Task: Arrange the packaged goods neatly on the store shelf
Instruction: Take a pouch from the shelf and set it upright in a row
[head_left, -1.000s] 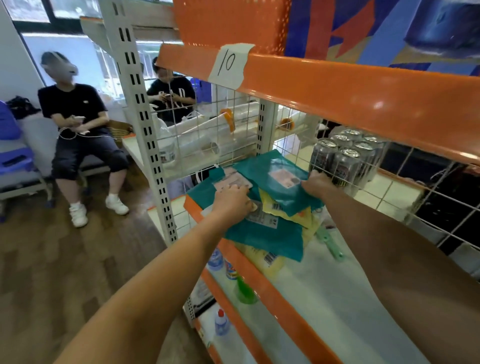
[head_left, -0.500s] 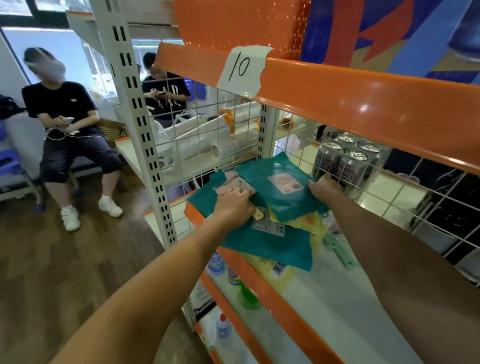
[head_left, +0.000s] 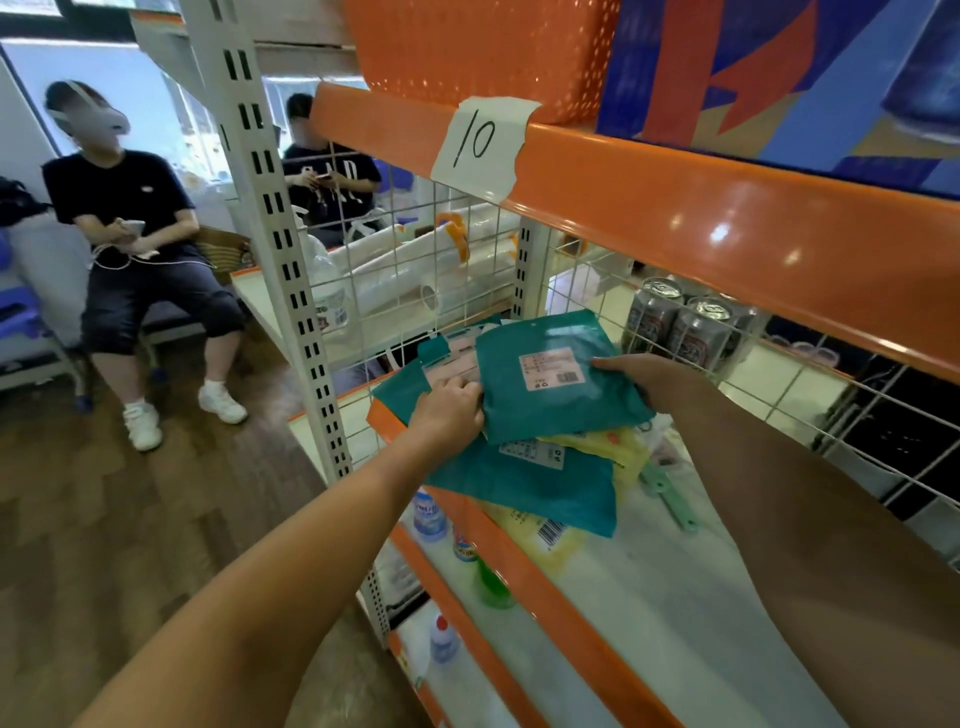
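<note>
Your two hands flank top teal packet (head_left: 550, 384) on store shelf (head_left: 675, 613), just front of wire mesh back (head_left: 571, 270). Left hand (head_left: 451, 410) at packet's left edge, fingers curled onto it and pink-labelled packet (head_left: 452, 364) beneath. Right hand (head_left: 641, 371) at right edge, fingers pinching, tips hidden under packet. Packet's long axis runs from mesh toward shelf front, tilted against lower teal packet (head_left: 530, 483) and yellow packets (head_left: 618, 447). Stack overhangs orange shelf lip; squaring likely next. Cans (head_left: 680, 322) behind mesh. Lower layers mostly covered, count unclear.
</note>
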